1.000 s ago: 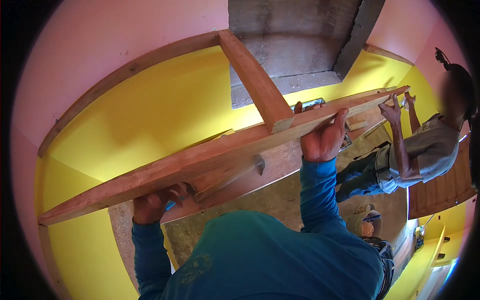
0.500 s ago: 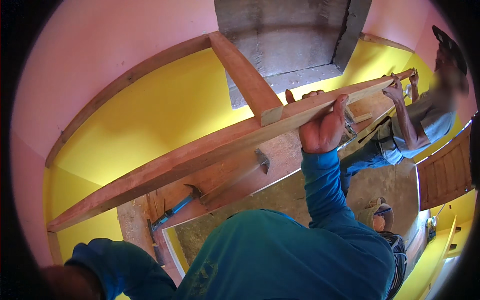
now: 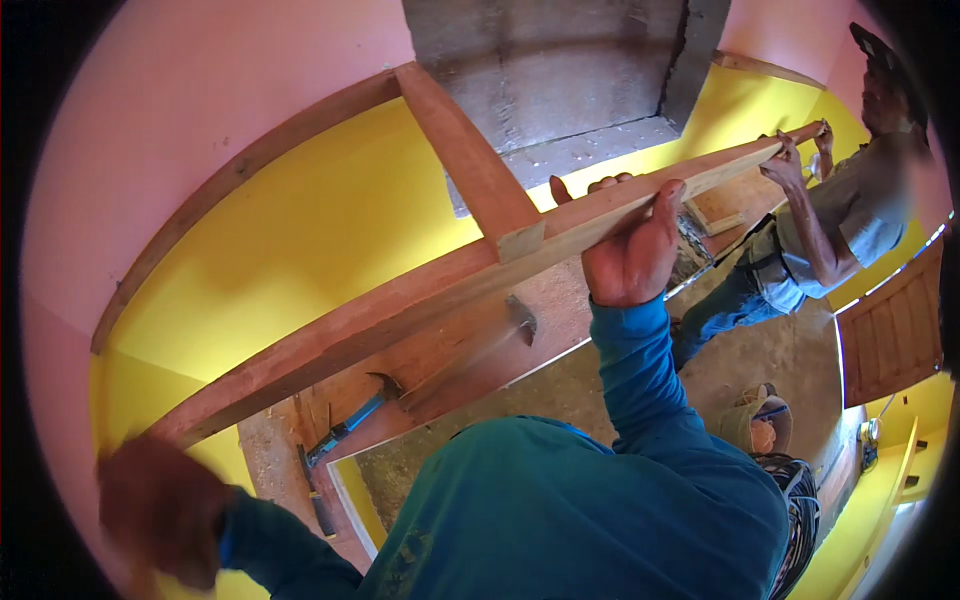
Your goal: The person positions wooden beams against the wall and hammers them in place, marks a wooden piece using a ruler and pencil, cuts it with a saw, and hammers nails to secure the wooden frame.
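Yellow wall (image 3: 300,230) fills the space behind the long plank, pink wall (image 3: 200,100) above it. Grey concrete patch (image 3: 560,70) sits above the plank's middle.

Long plank (image 3: 400,305): reddish wood, runs from low on the left up to the far right, held overhead against the yellow wall. A second, shorter board (image 3: 465,150) comes down from above and meets the long plank near its middle, its cut end resting on the plank's top edge.

Wooden panel (image 3: 450,355) lies below the long plank, tilted, with a dark metal piece (image 3: 522,318) on it. Dirt floor (image 3: 770,350) lies below the plank on the right.

Other person (image 3: 840,220) stands at the plank's far right end, grey shirt, both hands up on that end.

Wearer's blue sleeve rises from below to the plank.

Right hand (image 3: 630,250): clamped on the long plank just right of the board joint, fingers hooked over the top edge, palm pressed to the face.

Left hand (image 3: 160,510): well below the plank's left end, off the wood, blurred; cannot tell whether it is clenched or loose, nothing visible in it.

Hammer (image 3: 350,425) with blue handle lies below the plank's left part, on the edge of the wooden panel.
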The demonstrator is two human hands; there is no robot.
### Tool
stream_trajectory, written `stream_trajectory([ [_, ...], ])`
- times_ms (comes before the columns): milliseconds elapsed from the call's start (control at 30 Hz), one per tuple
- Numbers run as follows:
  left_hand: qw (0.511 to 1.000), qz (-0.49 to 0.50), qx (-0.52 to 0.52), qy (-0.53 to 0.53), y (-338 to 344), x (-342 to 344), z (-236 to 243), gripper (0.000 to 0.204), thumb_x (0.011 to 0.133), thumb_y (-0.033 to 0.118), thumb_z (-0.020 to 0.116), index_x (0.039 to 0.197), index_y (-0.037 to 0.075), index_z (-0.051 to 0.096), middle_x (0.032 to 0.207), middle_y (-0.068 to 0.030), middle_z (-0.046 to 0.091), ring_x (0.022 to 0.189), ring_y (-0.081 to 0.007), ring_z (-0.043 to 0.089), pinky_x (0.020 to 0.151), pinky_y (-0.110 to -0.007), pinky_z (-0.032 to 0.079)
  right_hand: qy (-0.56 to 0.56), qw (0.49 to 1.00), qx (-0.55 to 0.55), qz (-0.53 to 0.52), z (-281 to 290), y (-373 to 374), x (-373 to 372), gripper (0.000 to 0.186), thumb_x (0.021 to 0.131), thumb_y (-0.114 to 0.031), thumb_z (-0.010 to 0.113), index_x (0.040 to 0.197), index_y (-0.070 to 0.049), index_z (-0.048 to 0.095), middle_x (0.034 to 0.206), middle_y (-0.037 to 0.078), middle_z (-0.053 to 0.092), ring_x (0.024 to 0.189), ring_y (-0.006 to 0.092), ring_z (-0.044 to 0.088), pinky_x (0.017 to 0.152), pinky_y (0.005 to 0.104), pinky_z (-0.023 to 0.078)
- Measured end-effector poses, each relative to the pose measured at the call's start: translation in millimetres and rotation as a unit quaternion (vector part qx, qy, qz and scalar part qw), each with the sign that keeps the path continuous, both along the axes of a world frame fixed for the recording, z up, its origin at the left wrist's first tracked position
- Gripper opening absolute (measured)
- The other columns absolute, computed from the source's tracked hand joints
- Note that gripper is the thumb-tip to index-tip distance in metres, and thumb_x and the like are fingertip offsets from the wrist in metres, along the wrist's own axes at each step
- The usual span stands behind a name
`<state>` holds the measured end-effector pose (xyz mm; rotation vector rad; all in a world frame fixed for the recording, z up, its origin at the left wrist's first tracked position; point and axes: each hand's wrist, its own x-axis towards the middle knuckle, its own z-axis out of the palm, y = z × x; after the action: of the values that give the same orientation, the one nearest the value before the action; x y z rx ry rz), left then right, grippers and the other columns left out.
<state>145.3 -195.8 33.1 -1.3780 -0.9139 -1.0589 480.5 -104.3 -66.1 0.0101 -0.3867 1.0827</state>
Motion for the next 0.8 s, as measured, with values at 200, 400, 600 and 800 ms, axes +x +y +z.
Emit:
stream_trajectory([
  [200, 0.783, -0.317, -0.504, -0.181, 30, 42, -26, 0.016, 0.069, -0.001, 0.048, 0.083, -0.002, 0.054, 0.058, -0.0069, 0.049, 0.047, -0.0135, 0.045, 0.044, -0.022, 0.035, 0.022, 1.0, 0.004, 0.008, -5, -4, 7, 0.034, 0.076, -0.038, 0.048, 0.081, -0.005, 0.052, 0.072, 0.009, 0.056, 0.069, 0.0223, 0.054, 0.087, 0.0571, 0.023],
  [400, 0.815, -0.34, -0.464, -0.07, 25, 53, -13, 0.016, 0.065, -0.002, 0.05, 0.081, -0.001, 0.055, 0.054, -0.0073, 0.042, 0.046, -0.0155, 0.039, 0.044, -0.023, 0.03, 0.049, 0.999, -0.007, 0.004, 1, -7, -1, 0.032, 0.077, -0.038, 0.046, 0.082, -0.007, 0.049, 0.071, 0.007, 0.052, 0.068, 0.0208, 0.052, 0.086, 0.0583, 0.025],
  [600, 0.838, -0.257, -0.476, -0.075, 27, 68, -14, 0.021, 0.06, -0.005, 0.05, 0.079, 0.0, 0.058, 0.051, -0.0062, 0.041, 0.045, -0.0139, 0.04, 0.044, -0.022, 0.032, 0.044, 0.998, -0.038, -0.012, 5, -5, -8, 0.04, 0.077, -0.047, 0.043, 0.084, -0.008, 0.044, 0.073, 0.004, 0.046, 0.07, 0.0193, 0.048, 0.077, 0.0557, 0.035],
  [800, 0.839, -0.309, -0.447, -0.028, 27, 91, -6, 0.021, 0.054, -0.007, 0.055, 0.073, 0.001, 0.058, 0.055, -0.0071, 0.05, 0.046, -0.0123, 0.045, 0.042, -0.021, 0.034, 0.033, 0.999, -0.031, -0.011, 2, -5, -5, 0.041, 0.076, -0.048, 0.043, 0.086, -0.008, 0.042, 0.075, 0.004, 0.045, 0.072, 0.0188, 0.047, 0.078, 0.056, 0.034],
])
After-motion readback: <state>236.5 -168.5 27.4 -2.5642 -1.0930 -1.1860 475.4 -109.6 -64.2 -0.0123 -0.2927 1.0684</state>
